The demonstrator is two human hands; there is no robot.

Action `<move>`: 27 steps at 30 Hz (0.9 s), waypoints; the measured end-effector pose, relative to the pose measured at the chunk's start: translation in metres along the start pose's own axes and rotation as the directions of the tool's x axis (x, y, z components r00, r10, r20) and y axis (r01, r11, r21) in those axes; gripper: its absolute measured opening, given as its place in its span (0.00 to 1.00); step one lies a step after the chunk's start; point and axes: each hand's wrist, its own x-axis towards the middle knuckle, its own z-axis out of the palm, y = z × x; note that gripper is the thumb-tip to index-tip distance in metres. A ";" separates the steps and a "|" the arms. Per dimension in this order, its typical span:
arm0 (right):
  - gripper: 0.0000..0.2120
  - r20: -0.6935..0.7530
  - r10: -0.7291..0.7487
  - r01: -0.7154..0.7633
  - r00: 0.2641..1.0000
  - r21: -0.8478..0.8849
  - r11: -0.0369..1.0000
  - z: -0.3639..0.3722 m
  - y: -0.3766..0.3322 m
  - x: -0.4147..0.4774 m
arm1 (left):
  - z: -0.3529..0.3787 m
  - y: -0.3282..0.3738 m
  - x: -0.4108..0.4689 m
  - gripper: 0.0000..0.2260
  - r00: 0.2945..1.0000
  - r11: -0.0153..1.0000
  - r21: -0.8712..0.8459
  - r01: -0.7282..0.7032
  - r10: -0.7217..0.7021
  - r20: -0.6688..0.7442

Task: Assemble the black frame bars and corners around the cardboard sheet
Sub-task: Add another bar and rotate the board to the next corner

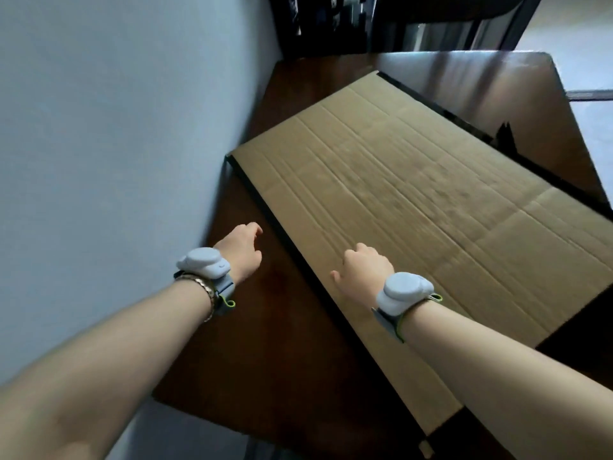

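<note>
Hovering left hand (240, 252): fingers loosely bent, nothing held, above the tabletop (265, 343) just left of the left frame bar (276, 224).
Right hand (365, 265): fingers loosely curled, empty, over the sheet near that bar; I can't tell if it touches.
Cardboard sheet (414, 200): flat on tabletop.
Left frame bar: I see it along the sheet's long left edge.
Far frame bar (431, 104): along the opposite edge.

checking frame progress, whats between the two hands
Head view: between left hand and right hand lie dark wooden table and the long black frame bar edging the brown cardboard sheet.
</note>
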 end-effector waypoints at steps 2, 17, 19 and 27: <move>0.20 -0.016 0.000 0.000 1.000 -0.009 1.000 -0.006 -0.024 0.037 | -0.015 -0.019 0.042 0.20 0.998 0.993 0.114 -0.029 0.022 0.059; 0.60 0.014 0.102 -0.096 0.995 -0.234 0.967 0.017 -0.075 0.160 | -0.005 -0.011 0.213 0.24 0.753 0.405 0.658 -0.635 0.513 0.411; 0.60 0.017 0.098 -0.092 0.995 -0.223 0.970 0.017 -0.074 0.162 | 0.008 -0.017 0.216 0.24 0.750 0.402 0.658 -0.636 0.524 0.404; 0.57 0.014 0.070 -0.065 0.997 -0.223 0.973 0.013 -0.077 0.163 | 0.008 -0.027 0.229 0.21 0.616 0.317 0.672 -0.669 0.742 0.263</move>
